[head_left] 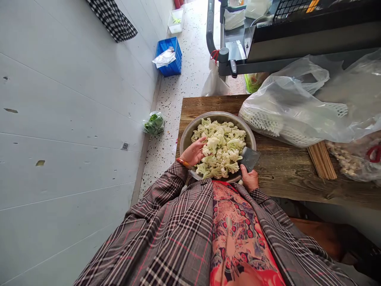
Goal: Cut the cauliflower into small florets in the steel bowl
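A wide metal bowl (187,135) stands at the left end of the wooden table, heaped with cut cauliflower florets (226,143). Over the bowl's left side, my left hand (193,153) is turned palm up, its fingers stretched out against the edge of the heap. One larger pale floret lies right by those fingertips. My right hand (250,178) is closed around the handle of a cleaver (250,158) at the bowl's lower right. The cleaver's broad grey blade lies over the rim, its inner edge near the florets; my fingers mostly hide the handle.
Clear plastic bags (297,103) with white foam netting cover the table's back right. Farther right are a bundle of wooden sticks (322,161) and a bag of pale pieces (351,159). A blue crate (169,55) and bagged greens (154,123) sit on the floor along the wall.
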A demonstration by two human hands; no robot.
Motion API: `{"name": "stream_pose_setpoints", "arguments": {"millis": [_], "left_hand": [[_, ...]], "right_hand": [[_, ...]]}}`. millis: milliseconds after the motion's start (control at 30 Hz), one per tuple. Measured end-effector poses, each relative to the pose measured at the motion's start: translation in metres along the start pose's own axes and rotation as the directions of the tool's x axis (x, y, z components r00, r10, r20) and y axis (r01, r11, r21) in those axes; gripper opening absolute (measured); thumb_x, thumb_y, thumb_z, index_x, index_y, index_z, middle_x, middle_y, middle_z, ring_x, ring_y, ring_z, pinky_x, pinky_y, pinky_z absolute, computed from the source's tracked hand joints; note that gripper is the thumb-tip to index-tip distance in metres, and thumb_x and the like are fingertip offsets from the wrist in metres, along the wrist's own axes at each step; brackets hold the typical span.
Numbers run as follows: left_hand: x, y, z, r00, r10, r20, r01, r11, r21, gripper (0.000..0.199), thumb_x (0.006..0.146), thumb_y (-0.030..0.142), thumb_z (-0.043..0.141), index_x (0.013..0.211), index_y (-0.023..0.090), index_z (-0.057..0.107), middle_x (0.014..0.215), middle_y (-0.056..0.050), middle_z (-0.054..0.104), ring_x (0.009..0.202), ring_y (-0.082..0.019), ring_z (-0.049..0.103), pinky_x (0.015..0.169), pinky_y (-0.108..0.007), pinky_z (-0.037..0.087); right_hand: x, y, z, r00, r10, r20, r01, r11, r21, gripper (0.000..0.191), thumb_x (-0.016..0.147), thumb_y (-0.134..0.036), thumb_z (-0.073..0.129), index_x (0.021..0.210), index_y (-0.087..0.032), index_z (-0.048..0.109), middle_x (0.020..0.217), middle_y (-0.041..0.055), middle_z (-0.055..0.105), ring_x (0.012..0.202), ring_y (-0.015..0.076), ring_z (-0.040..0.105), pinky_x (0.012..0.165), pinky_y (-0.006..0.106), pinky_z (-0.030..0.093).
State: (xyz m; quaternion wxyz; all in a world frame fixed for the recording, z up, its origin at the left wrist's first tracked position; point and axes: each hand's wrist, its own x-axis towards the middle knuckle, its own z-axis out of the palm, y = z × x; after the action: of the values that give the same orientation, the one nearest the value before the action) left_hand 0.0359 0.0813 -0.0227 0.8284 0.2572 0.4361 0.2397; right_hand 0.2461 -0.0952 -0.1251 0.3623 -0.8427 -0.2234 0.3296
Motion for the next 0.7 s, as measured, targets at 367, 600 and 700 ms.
{"name": "stream_pose_setpoints", "arguments": {"millis": [367, 600, 700], "left_hand": [[0.003, -0.014, -0.017, 0.986, 0.154, -0.058, -0.141, 0.974, 0.177, 0.049, 0.054, 0.002, 0.063, 0.102, 0.015, 0.066, 0.106, -0.005, 0.065, 0.099, -0.014, 0.060, 0.084, -0.024, 0.046], [0.001, -0.010, -0.016, 0.990, 0.144, 0.004, -0.142, 0.973, 0.181, 0.053, 0.057, 0.006, 0.062, 0.109, 0.015, 0.061, 0.105, -0.007, 0.066, 0.090, -0.018, 0.067, 0.083, -0.033, 0.049], [0.002, -0.011, -0.016, 0.992, 0.127, -0.027, -0.121, 0.979, 0.162, 0.046, 0.061, 0.008, 0.064, 0.107, 0.014, 0.061, 0.101, -0.007, 0.068, 0.087, -0.017, 0.068, 0.084, -0.033, 0.050]], "right_hand": [[0.004, 0.011, 0.004, 1.000, -0.029, 0.009, 0.029, 0.999, -0.018, 0.057, 0.063, -0.075, 0.050, 0.049, -0.020, 0.052, 0.053, 0.0125, 0.061, 0.053, 0.0216, 0.056, 0.047, 0.029, 0.036], [0.002, 0.007, 0.002, 0.999, -0.042, 0.012, 0.042, 0.999, -0.018, 0.059, 0.064, -0.077, 0.049, 0.047, -0.020, 0.051, 0.050, 0.0113, 0.060, 0.049, 0.0204, 0.055, 0.047, 0.030, 0.036], [0.001, 0.005, 0.001, 0.999, -0.039, 0.005, 0.039, 0.999, -0.021, 0.060, 0.063, -0.078, 0.049, 0.047, -0.020, 0.051, 0.051, 0.0116, 0.060, 0.049, 0.0211, 0.056, 0.048, 0.030, 0.037]]}}
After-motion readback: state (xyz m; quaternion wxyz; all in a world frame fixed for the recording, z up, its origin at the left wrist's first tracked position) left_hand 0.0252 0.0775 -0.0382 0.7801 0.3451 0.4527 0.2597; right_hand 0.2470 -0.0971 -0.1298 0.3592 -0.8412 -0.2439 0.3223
